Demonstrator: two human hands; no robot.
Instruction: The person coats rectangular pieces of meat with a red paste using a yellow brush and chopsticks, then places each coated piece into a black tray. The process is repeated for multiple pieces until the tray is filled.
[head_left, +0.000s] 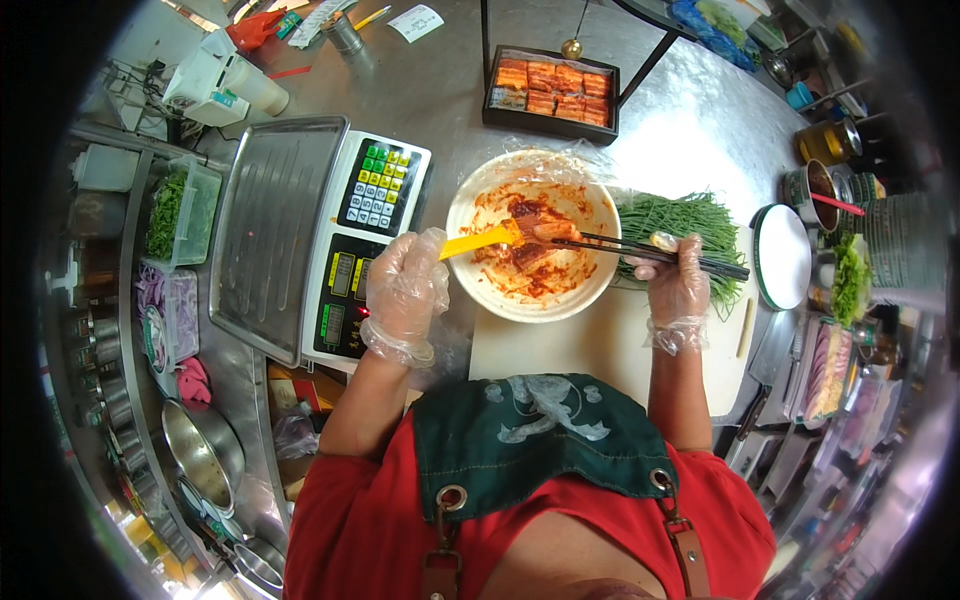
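Before me stands a white bowl (536, 306) smeared with red sauce, plastic film along its far rim. My left hand (407, 289), in a clear plastic glove, grips the handle of a yellow brush (476, 243); its head is over the bowl, beside pieces of sauce-coated meat (551, 229). In my gloved right hand (679, 277) are black chopsticks (637, 249), their tips at the meat. Whether the tips pinch it, I cannot tell. Long green stalks (686, 217) lie right of the bowl, partly behind the right hand. Beneath them is a white cutting board (555, 360).
A digital scale (375, 255) with a metal tray (274, 232) stands left. Beyond the bowl, a black tray (551, 127) holds rows of red-coated meat. At right are a stack of plates (782, 257) and a cleaver (769, 352). Tubs of greens (169, 214) and sliced purple onion (180, 300) sit far left.
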